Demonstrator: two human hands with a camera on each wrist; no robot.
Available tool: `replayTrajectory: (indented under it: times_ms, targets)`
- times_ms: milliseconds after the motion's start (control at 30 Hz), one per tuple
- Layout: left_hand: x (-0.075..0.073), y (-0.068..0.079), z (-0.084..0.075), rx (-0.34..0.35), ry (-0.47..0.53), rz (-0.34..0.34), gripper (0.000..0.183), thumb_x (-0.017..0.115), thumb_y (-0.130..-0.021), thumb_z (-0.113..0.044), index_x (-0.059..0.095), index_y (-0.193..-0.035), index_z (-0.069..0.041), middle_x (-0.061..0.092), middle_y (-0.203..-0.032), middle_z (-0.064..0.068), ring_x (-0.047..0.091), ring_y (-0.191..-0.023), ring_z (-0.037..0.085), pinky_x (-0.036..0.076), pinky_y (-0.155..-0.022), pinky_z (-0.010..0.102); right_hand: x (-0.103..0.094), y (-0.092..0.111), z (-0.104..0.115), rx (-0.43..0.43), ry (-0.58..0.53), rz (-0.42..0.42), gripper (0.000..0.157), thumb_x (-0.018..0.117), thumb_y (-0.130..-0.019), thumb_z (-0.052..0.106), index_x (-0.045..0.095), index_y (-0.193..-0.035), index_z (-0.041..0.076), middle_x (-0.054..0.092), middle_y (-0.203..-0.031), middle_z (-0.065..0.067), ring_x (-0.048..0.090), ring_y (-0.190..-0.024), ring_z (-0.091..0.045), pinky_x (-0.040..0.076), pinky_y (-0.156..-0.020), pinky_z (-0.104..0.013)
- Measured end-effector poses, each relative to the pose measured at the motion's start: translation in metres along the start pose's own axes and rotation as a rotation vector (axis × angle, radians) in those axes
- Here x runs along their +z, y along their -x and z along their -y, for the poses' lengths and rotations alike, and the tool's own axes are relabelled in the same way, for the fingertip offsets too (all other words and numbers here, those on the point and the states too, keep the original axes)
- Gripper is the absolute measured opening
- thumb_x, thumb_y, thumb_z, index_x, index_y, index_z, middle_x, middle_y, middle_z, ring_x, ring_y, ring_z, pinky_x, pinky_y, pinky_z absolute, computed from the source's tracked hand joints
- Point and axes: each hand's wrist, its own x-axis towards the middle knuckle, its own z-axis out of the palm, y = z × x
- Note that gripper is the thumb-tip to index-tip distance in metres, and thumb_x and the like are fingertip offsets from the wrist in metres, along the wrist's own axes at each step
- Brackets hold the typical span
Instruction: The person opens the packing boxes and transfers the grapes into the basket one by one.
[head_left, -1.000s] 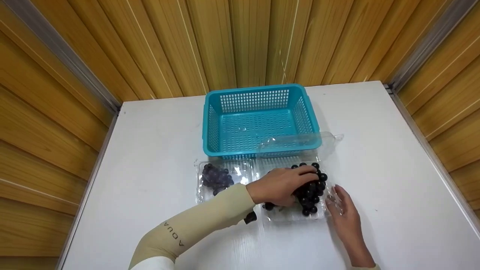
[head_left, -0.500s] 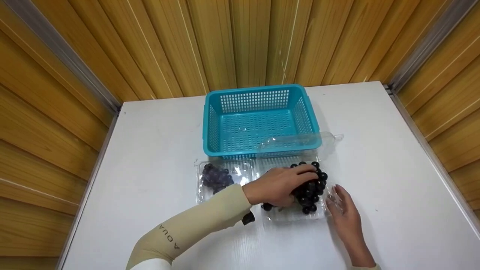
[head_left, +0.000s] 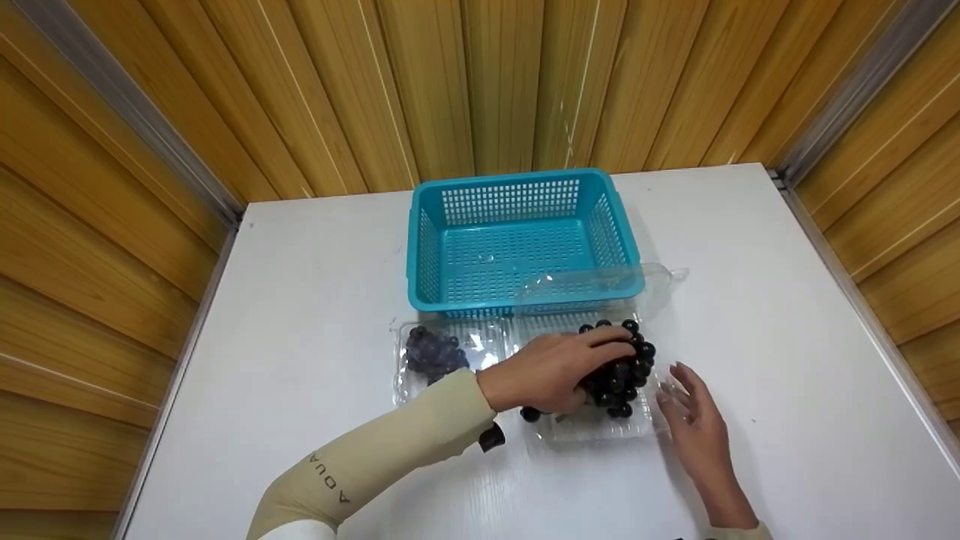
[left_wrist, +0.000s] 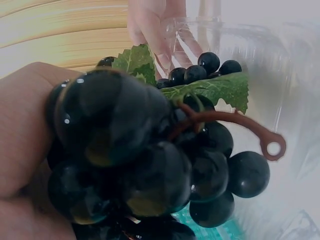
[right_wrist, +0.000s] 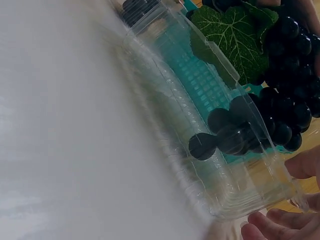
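In the head view my left hand (head_left: 551, 371) grips a bunch of black grapes (head_left: 634, 367) from above, over an open clear plastic clamshell box (head_left: 600, 429). The left wrist view shows its brown stem (left_wrist: 227, 116) and green leaf (left_wrist: 215, 91) up close, with my left fingers at its side. Part of the bunch hangs within the box, seen through the wall in the right wrist view. My right hand (head_left: 697, 427) is at the box's right side, with the clear wall (right_wrist: 272, 170) between thumb and fingers. The hinged lid (head_left: 585, 283) leans back, overlapping the basket.
A turquoise mesh basket (head_left: 424, 225) stands behind the boxes on the white table (head_left: 322, 300). Left of the open box is a second clear box (head_left: 401, 382) with dark purple grapes (head_left: 435, 354) in it, partly covered by my left sleeve. Wood-patterned panels (head_left: 495, 90) surround the table.
My left hand and the grapes have shifted slightly left and back, and the lower grapes sit further from the box's front edge. My right hand has moved slightly right.
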Motion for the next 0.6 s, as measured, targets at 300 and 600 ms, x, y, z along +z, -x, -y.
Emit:
replayTrajectory:
  times_ms: [300, 600]
  targets:
    - [-0.0044, 0.0044, 0.0016, 0.002, 0.007, -0.029, 0.074, 0.068, -0.074, -0.016, 0.033, -0.140, -0.024, 0.027, -0.148, -0.007, 0.056, -0.111, 0.014, 0.050, -0.088, 0.029, -0.0002, -0.0034, 0.0007, -0.040, 0.040, -0.002, 0.059, 0.045, -0.094, 0.037, 0.023, -0.145, 0.018, 0.034, -0.146, -0.003, 0.044, -0.126, -0.022, 0.036, -0.096, -0.019]
    - [-0.0085, 0.0100, 0.0005, 0.009, 0.007, -0.070, 0.074, 0.066, -0.073, -0.012, 0.035, -0.139, -0.022, 0.028, -0.148, -0.006, 0.058, -0.108, 0.014, 0.051, -0.084, 0.028, 0.0001, -0.0035, 0.0030, -0.054, 0.055, 0.016, 0.060, 0.045, -0.095, 0.036, 0.018, -0.146, 0.019, 0.031, -0.148, -0.005, 0.041, -0.129, -0.025, 0.036, -0.101, -0.043]
